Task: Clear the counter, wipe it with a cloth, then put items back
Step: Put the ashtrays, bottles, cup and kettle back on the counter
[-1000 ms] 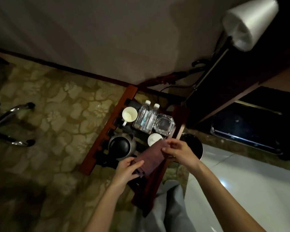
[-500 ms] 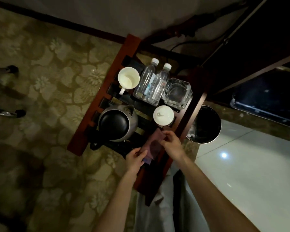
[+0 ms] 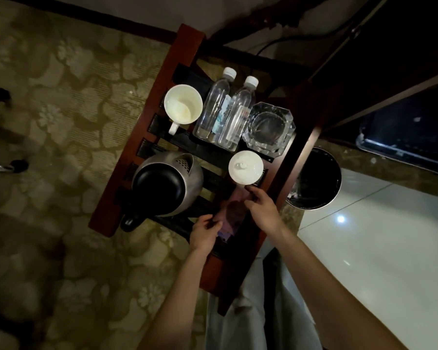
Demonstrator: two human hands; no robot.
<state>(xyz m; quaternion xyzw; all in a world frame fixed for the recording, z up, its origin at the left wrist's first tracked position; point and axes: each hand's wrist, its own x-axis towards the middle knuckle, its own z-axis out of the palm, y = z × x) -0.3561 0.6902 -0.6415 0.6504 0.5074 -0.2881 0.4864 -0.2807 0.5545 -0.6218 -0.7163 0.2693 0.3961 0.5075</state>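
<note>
The two water bottles [image 3: 224, 111] carry labels, but no writing on them can be read. Taking the kettle [image 3: 166, 184] as the landmark, a dark purple cloth [image 3: 232, 210] lies on the slatted wooden table [image 3: 283, 178] just to the kettle's right, its long axis running from the near edge up towards the lidded white cup [image 3: 245, 168]. The left hand [image 3: 204, 232] pinches the cloth's near end with curled fingers; the right hand [image 3: 262, 207] grips its far end just below the cup. Beyond the kettle stand a white mug [image 3: 183, 104], the bottles and a glass ashtray [image 3: 269, 128].
</note>
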